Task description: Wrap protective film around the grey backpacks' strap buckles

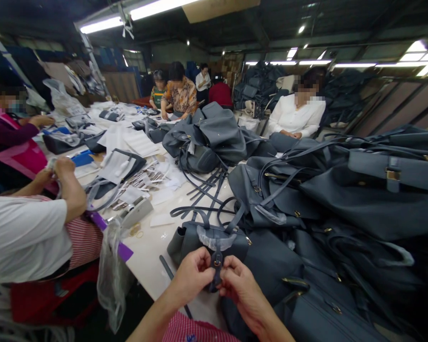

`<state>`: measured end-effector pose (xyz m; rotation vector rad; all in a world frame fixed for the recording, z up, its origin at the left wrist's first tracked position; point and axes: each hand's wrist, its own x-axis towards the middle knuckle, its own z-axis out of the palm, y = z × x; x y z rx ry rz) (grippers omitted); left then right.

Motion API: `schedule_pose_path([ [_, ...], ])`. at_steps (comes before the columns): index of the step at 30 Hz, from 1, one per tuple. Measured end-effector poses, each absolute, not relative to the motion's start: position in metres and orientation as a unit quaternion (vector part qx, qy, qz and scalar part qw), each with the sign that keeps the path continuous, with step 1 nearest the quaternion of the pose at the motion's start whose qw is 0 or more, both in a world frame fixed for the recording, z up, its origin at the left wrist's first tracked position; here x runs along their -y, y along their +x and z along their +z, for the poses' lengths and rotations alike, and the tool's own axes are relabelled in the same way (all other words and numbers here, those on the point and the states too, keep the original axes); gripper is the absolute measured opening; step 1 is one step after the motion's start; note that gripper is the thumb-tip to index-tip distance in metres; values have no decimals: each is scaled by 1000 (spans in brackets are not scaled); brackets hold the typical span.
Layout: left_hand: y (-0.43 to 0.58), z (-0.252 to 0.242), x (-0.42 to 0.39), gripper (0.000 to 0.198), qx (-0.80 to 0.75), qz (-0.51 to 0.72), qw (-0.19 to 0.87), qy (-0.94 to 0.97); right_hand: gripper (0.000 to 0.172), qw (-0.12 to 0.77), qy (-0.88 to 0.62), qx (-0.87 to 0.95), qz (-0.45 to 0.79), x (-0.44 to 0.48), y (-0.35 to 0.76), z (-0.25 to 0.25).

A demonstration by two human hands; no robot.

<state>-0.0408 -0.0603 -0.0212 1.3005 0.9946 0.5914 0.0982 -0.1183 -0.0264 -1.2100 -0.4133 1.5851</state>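
Observation:
A dark blue-grey handbag (192, 237) lies on the white table in front of me, its handles wrapped in clear plastic film (217, 239). From its front hangs a short leather strap (217, 260) with a small gold-coloured metal fitting. My left hand (195, 270) pinches this strap from the left, with thumb and fingers pressed together. On the other side my right hand (237, 278) pinches the same strap near its lower end. The fingertips hide part of the strap. A loose dark strip (166, 267) rests on the table left of the bag.
Dark bags (328, 190) are heaped along the right. More bags (210, 133) stand farther back. White paper sheets (128, 142) and small tags (142, 183) cover the left side. A co-worker in a white shirt (24, 237) sits close on my left; other people work around the table (157, 242).

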Motion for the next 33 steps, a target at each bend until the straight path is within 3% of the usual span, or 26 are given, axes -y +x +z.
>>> schedule_pose_path([
  [5,-35,-21,78,11,-444,299,430,727,43,545,-522,130,643,121,100,-26],
  [12,-30,-32,78,23,-448,316,669,503,38,583,-470,228,623,126,99,-34],
  [22,-37,-20,82,41,-402,294,810,310,45,583,-473,273,602,130,99,-38],
  [25,-37,-23,84,42,-408,294,825,258,33,585,-513,307,547,127,95,-39],
  [29,-35,-30,95,32,-400,375,757,356,32,593,-529,278,540,122,92,-37],
  [33,-39,-31,103,16,-407,404,565,593,32,599,-513,239,566,118,93,-30],
])
